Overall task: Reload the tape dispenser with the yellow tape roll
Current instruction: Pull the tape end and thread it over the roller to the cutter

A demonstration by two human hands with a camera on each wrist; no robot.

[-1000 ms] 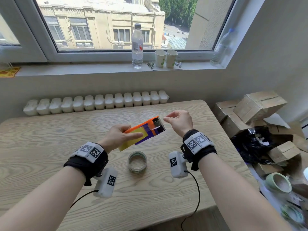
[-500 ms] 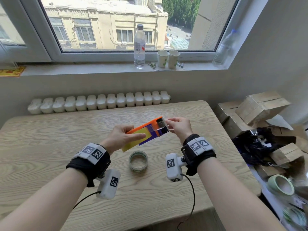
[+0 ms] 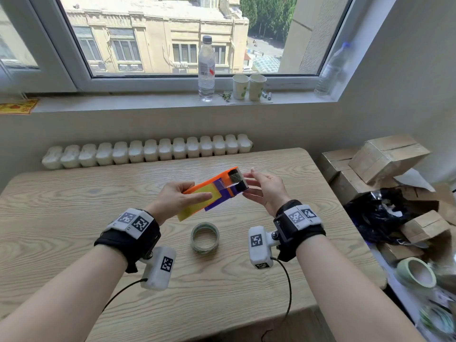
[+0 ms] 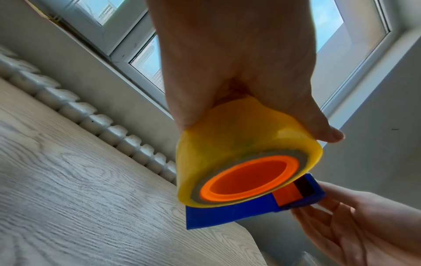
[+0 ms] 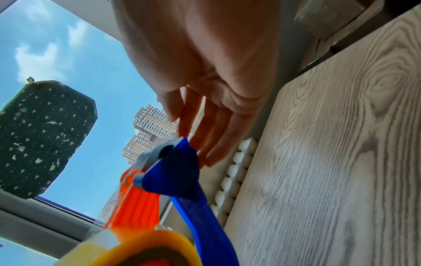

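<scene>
Right hand (image 3: 265, 191) — fingers now spread.

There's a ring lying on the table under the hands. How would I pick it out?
Start at the wooden table under the window. Below the tape dispenser held in the air, a spent tape core lies flat on the wood. It is a thin, pale, hollow ring, unlike the thick yellow tape roll already on the dispenser.

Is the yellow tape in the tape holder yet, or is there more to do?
Mostly done: the yellow tape roll already sits on the dispenser's orange hub. The left hand grips it; the right hand works at the cutter end. Left, probably: settling the tape there.
</scene>
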